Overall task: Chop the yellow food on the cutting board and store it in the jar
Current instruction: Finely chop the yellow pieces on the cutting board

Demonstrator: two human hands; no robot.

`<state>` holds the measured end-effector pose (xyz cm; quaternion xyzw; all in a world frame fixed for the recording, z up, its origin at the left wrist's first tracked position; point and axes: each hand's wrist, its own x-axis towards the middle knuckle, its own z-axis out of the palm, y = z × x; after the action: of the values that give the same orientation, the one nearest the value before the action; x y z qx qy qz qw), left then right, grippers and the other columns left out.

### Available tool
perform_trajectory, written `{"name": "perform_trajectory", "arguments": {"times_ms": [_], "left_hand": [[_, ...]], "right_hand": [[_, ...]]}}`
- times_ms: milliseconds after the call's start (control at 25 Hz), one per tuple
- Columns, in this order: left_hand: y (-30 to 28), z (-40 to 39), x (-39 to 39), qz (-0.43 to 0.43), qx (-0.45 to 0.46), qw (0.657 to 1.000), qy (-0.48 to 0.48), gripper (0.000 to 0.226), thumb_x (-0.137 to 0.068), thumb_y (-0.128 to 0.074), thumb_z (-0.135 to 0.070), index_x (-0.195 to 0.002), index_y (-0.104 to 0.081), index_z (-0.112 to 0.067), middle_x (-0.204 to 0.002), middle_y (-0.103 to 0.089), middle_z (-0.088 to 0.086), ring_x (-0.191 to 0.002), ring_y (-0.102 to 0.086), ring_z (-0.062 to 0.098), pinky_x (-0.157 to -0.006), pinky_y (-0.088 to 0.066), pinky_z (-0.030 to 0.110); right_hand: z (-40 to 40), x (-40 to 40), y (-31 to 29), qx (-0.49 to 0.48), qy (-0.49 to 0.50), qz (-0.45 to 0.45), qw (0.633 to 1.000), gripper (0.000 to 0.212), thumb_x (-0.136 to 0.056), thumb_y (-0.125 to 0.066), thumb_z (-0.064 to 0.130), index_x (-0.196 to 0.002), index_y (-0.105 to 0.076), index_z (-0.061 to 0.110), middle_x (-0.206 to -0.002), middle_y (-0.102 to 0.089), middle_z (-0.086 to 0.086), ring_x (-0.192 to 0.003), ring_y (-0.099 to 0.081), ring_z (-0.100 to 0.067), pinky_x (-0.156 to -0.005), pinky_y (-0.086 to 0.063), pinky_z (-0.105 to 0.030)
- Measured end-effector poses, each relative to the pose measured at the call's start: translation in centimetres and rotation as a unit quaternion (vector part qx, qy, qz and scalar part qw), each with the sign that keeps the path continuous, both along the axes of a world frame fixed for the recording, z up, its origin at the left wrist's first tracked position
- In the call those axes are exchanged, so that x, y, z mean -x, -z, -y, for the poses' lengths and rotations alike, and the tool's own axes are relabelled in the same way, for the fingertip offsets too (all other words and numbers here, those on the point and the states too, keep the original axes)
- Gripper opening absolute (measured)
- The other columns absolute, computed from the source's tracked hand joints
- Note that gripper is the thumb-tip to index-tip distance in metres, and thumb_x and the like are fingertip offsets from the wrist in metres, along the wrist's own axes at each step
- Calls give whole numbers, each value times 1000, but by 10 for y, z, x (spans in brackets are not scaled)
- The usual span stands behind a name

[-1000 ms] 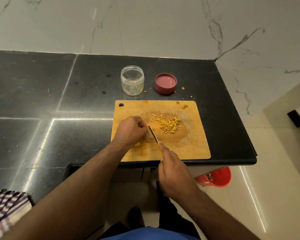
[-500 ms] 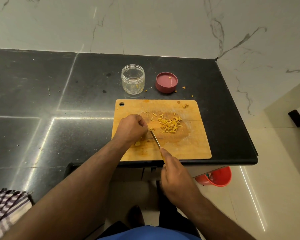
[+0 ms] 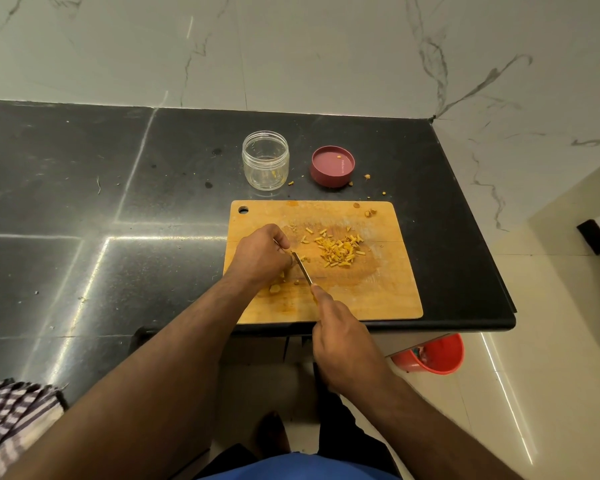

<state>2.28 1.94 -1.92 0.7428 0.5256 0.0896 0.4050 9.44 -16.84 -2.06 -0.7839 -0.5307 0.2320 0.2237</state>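
From the head view, the left hand (image 3: 262, 256) is curled on the cutting board (image 3: 378, 289), the right hand (image 3: 343, 344) grips the knife (image 3: 302, 268). Chopped yellow food (image 3: 338, 252) lies beside the blade. The jar (image 3: 265, 161) stands open behind the board.

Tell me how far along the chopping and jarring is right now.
Done: a chopped pile sits on the cutting board. In hand: the left hand steadies food while the right hand works the knife. Left: the jar holds almost nothing, its lid off.
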Motion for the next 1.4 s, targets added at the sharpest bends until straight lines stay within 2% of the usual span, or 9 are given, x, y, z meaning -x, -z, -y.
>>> {"name": "perform_trajectory", "arguments": {"times_ms": [200, 320, 400, 520, 800, 960, 1160, 1280, 1400], "left_hand": [[2, -1, 1, 5, 4, 1000, 5, 20, -84, -76, -14, -96, -63, -22, -87, -64, -3, -75, -58, 12, -51, -38, 22], [2, -2, 3, 3, 3, 1000, 12, 18, -83, -74, -14, -95, -64, -22, -85, -64, -3, -74, -59, 12, -53, -39, 24], [1, -3, 3, 0, 8, 1000, 13, 17, -83, -73, -13, -94, -64, -23, -84, -64, -3, -75, -60, 13, -54, -40, 24], [0, -2, 2, -5, 7, 1000, 11, 17, -83, -73, -13, -92, -63, -24, -83, -65, -2, -76, -61, 15, -54, -42, 24], [-2, -2, 0, -5, 8, 1000, 10, 17, -83, -74, -12, -92, -63, -22, -85, -66, 0, -80, -63, 19, -57, -46, 27], [-2, -4, 0, -4, 22, 1000, 10, 18, -84, -73, -10, -93, -63, -22, -87, -65, 0, -80, -62, 18, -55, -44, 26], [-6, -4, 3, 10, 37, 999, 17, 17, -85, -72, -9, -95, -64, -21, -89, -65, 1, -80, -61, 16, -61, -49, 27], [-11, -7, 9, 78, 97, 992, -18, 16, -89, -69, -4, -96, -65, -18, -93, -68, 7, -84, -65, 18, -62, -52, 28], [-14, -8, 18, 122, 92, 987, -53, 13, -92, -67, -6, -94, -66, -20, -99, -71, 6, -91, -67, 19, -63, -48, 27]], "right_hand": [[26, -1, 1, -14, -21, -26, 999, 53, -103, -35, 19, -154, -23, 22, -138, -46, 1, -98, -56, -13, -83, -50, -29], [22, -4, 2, -24, -18, -14, 999, 53, -102, -28, 27, -154, -20, 24, -142, -43, 3, -113, -50, -7, -93, -46, -24], [17, -3, 0, -24, -4, -27, 999, 53, -103, -33, 24, -154, -20, 26, -140, -44, 4, -114, -50, -7, -94, -47, -27], [7, -1, -2, -20, 0, -18, 1000, 55, -103, -36, 22, -154, -19, 28, -135, -47, 2, -110, -53, -14, -91, -49, -34], [5, -2, 6, 2, -4, -5, 1000, 55, -102, -36, 22, -154, -19, 29, -127, -50, 1, -98, -55, -16, -83, -50, -35], [28, -4, 8, -9, -23, -15, 1000, 57, -103, -36, 22, -154, -15, 36, -119, -49, 6, -79, -55, -13, -68, -51, -32], [30, -14, -3, -28, 29, -54, 998, 53, -104, -36, 23, -154, -20, 33, -140, -43, 9, -103, -48, -3, -91, -47, -24], [21, -10, -6, -36, 26, -53, 998, 53, -104, -36, 23, -154, -21, 30, -146, -41, 9, -112, -44, 2, -94, -41, -17], [9, -3, 0, -27, 3, -32, 999, 54, -103, -35, 24, -154, -19, 31, -141, -44, 5, -116, -52, -10, -95, -48, -29]]}}
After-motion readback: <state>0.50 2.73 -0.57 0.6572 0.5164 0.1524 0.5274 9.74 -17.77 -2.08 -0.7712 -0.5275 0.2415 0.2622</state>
